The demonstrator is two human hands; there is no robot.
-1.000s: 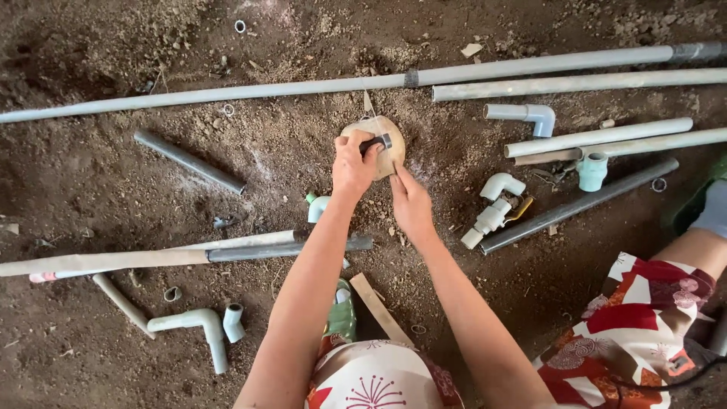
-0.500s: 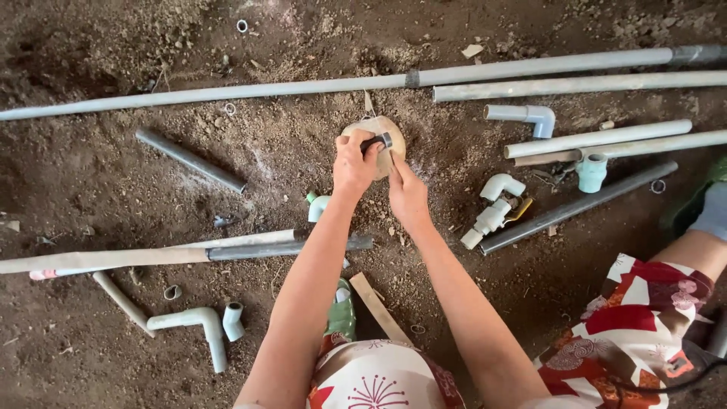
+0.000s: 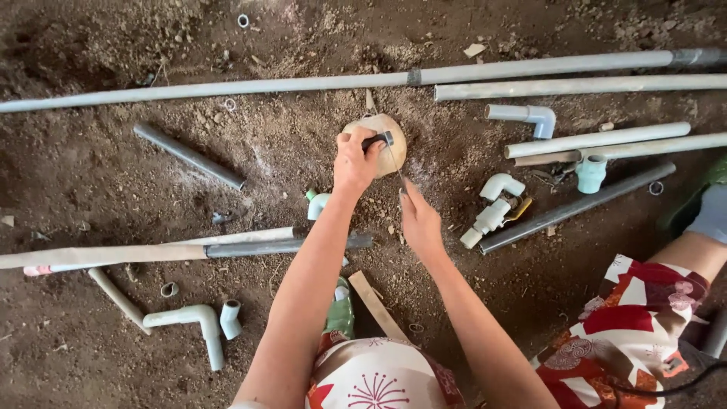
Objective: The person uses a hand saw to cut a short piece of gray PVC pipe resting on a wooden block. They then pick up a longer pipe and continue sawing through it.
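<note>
Here a tan ball (image 3: 386, 144) lies on the dirt (image 3: 91, 174), just below the long pipe (image 3: 227, 87) that crosses the whole view. A short dark fitting (image 3: 378, 140) lies against the ball's face, and the left hand (image 3: 354, 160) is closed on it, fingers curled tight over its near end. A thin strand (image 3: 395, 165) runs down from the fitting to the right hand (image 3: 419, 220), which hangs a little below and right of the ball; thumb and forefinger seem pinched on the strand's end, the other fingers loosely bent, though the pinch itself is too small to tell for sure.

Just left of the left wrist lies a pale elbow (image 3: 318, 203). Right of the right hand lies a white valve (image 3: 492, 212) with a yellow handle, beside a dark pipe (image 3: 575, 206). Further right are a grey bend (image 3: 526, 117) and a green tee (image 3: 591, 173) on pale pipes. To the left lie a dark stub (image 3: 189, 157), a wooden stick (image 3: 144, 254), and an angled pipe (image 3: 193, 322) near the bottom.
</note>
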